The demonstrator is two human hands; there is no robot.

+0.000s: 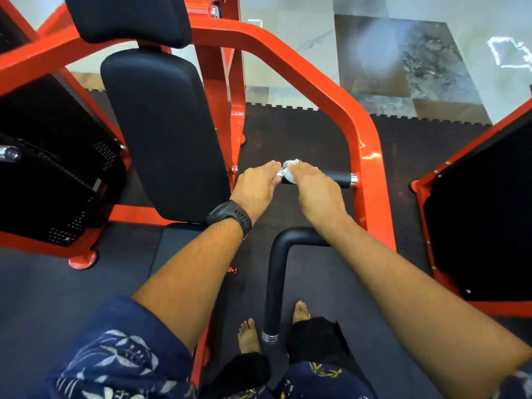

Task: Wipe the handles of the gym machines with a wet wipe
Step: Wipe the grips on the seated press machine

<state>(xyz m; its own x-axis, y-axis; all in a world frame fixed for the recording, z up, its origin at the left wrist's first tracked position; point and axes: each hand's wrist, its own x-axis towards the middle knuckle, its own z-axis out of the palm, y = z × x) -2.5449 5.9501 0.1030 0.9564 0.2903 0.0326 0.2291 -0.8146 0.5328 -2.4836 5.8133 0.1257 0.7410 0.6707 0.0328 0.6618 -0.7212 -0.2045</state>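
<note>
Mostly occluded at the contact point: both hands are seen from the back, fingertips tucked out of sight. The right hand (pixel 313 187) is curled over the short black rubber handle (pixel 335 178), a horizontal grip with chrome end caps that sticks out from the red steel machine frame (pixel 365 156). Under its fingers the crumpled white wet wipe (pixel 289 168) is bunched against the handle's free end. Only a small wad shows past the knuckles; the rest is hidden.

The left hand (pixel 256 185) reaches the chrome cap at that same end, just beside the wipe, fingers nearly straight. Cannot tell if they wrap the cap or only touch it. The two hands almost touch. A black wristwatch (pixel 230 216) sits on the left wrist.

The handle's frame-side end is uncovered, chrome collar visible. A long black bent tube grip (pixel 273 286) runs toward the camera; its upper bend goes behind the right forearm and its ringed chrome tip sits between two bare feet (pixel 249 335). The black padded backrest (pixel 164 131) stands left of the hands, with the pad above it cut off by the top edge. The navy leaf-print sleeve (pixel 121 352) is cropped at the bottom. A dark rubber mat (pixel 302 133) lies under the machine. The marble tile floor (pixel 403 67) beyond has a pale blur over it, hard to make out.
</note>
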